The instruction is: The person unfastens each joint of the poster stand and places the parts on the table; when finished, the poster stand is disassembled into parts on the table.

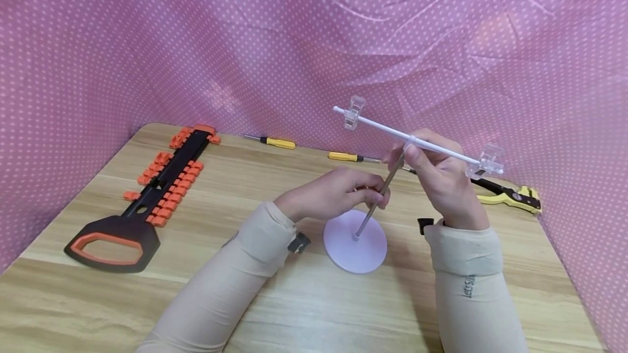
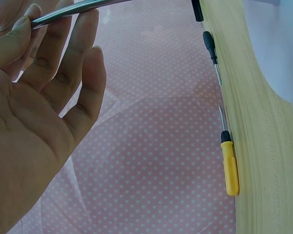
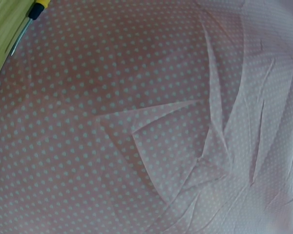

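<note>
A small stand with a round white base (image 1: pixel 343 252), a thin metal rod (image 1: pixel 387 181) and a white crossbar (image 1: pixel 441 150) leans toward the right. Clear plastic clips sit on the crossbar, one clip (image 1: pixel 351 116) close to its left end and another clip (image 1: pixel 485 165) close to the right. My left hand (image 1: pixel 336 192) pinches the metal rod partway up, between thumb and fingertips. At the top, my right hand (image 1: pixel 444 176) grips the rod where it meets the crossbar. The left wrist view shows the left hand's palm and the shiny rod (image 2: pixel 63 14) at its fingertips.
On the table's left lies a black rack (image 1: pixel 179 165) with rows of orange clips and a looped handle. Along the back edge lie a yellow screwdriver (image 1: pixel 279 142) and another yellow-handled screwdriver (image 1: pixel 343 156). A yellow-and-black wire stripper (image 1: pixel 517 198) rests at right. Pink dotted cloth (image 1: pixel 245 42) hangs behind.
</note>
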The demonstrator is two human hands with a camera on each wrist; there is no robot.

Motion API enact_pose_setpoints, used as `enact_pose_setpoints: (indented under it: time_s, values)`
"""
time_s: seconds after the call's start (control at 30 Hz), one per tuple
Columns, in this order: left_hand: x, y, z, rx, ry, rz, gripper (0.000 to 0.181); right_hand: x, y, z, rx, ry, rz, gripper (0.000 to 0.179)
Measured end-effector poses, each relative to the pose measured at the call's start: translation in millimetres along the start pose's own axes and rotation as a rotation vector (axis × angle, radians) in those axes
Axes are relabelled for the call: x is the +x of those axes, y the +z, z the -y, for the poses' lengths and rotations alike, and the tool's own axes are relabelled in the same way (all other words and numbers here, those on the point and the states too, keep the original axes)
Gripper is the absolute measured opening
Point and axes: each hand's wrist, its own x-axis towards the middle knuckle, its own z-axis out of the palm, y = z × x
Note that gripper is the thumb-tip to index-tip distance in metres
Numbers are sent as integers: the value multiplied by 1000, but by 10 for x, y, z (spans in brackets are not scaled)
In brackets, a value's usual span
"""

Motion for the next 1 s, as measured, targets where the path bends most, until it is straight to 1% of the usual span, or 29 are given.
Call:
enact_pose_setpoints:
  time_s: [0.17,0.3,0.6,0.87,1.0]
  values:
    - [-2,-8,-2,18,9,-4,18,8,7,-5,1,3,-5,15]
    - [-3,-10,4,28,16,-5,19,10,9,-18,-23,0,-2,16]
    - [0,-9,10,9,12,0,18,7,6,-25,-27,7,-8,17]
    - [0,-12,6,27,10,-3,19,15,25,-18,23,-15,-12,15]
    - [3,-15,10,33,16,-3,19,11,22,-21,-3,-10,-16,15]
